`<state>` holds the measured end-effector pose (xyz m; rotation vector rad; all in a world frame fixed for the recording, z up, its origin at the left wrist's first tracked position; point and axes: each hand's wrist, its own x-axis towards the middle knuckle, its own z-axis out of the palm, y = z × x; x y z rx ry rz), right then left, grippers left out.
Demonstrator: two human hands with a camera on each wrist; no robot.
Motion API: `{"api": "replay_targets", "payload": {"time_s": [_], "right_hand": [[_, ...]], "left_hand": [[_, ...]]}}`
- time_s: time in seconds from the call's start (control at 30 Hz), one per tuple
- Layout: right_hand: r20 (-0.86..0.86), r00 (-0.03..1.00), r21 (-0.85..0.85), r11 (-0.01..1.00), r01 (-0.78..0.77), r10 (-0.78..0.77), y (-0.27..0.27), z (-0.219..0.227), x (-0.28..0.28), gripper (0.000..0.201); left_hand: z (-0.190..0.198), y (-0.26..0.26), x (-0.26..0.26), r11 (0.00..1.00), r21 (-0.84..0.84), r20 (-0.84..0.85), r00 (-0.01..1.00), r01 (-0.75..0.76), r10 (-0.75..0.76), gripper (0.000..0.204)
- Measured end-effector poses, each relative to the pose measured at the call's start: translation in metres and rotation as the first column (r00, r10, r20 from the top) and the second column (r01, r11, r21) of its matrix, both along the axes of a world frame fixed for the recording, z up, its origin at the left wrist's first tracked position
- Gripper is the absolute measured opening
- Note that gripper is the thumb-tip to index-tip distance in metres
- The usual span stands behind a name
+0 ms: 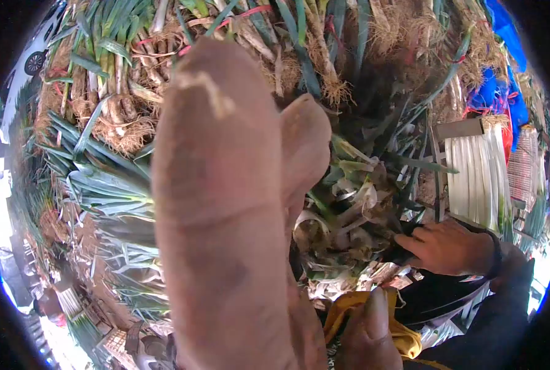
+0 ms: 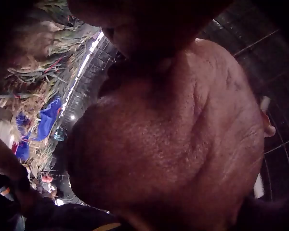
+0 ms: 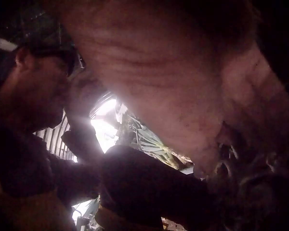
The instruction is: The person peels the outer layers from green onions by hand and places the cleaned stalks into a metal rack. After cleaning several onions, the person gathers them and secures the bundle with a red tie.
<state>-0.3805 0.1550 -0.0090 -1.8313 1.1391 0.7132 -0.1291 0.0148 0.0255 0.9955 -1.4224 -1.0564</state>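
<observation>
My left hand (image 1: 228, 216) is raised very close to the head camera, with one long finger filling the middle of the head view. A second fingertip shows behind it, and the thumb (image 1: 376, 314) stands apart at the lower right. Nothing shows between these fingers. In the left wrist view a person's head (image 2: 183, 139) takes up most of the picture. My right hand (image 1: 450, 246) lies low on the right, back upward, fingers pointing left over dark cloth. Its fingertips are beside a heap of leek peelings (image 1: 355, 216).
Bundles of leeks (image 1: 120, 105) with roots and red ties lie along the back and left. Trimmed white leek stalks (image 1: 475, 179) are stacked at the right, near blue plastic (image 1: 491, 92). Yellow cloth (image 1: 349, 308) shows near my body. A vehicle wheel (image 1: 35, 62) is visible far left.
</observation>
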Motion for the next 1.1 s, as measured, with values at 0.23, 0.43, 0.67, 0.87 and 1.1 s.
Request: {"api": "replay_targets", "payload": {"time_s": [0.23,0.43,0.67,0.87,1.1], "right_hand": [[-0.028,0.999,0.04,0.999,-0.037,0.038,0.003,-0.009,-0.007,0.046],[-0.044,0.994,-0.008,0.995,-0.104,0.103,0.012,-0.011,-0.013,0.041],[0.043,0.998,-0.248,0.968,-0.043,0.055,0.019,-0.01,-0.008,0.031],[-0.015,0.997,-0.689,0.722,-0.068,0.08,0.005,0.034,-0.004,0.028],[-0.077,0.993,-0.93,0.353,-0.103,0.087,0.006,0.065,0.005,0.015]], "left_hand": [[0.002,0.008,-0.002,0.999,0.004,0.036,0.999,-0.04,0.04,0.057],[0.004,0.006,0.001,0.998,0.009,0.068,0.996,-0.065,0.064,0.058],[0.009,0.022,0.001,0.995,0.015,0.103,0.99,-0.097,0.095,0.058],[0.017,0.046,0.007,0.983,0.07,0.22,0.964,-0.168,0.149,0.059],[0.016,0.072,0.022,1.0,-0.016,0.361,0.932,-0.01,0.015,0.061]]}}
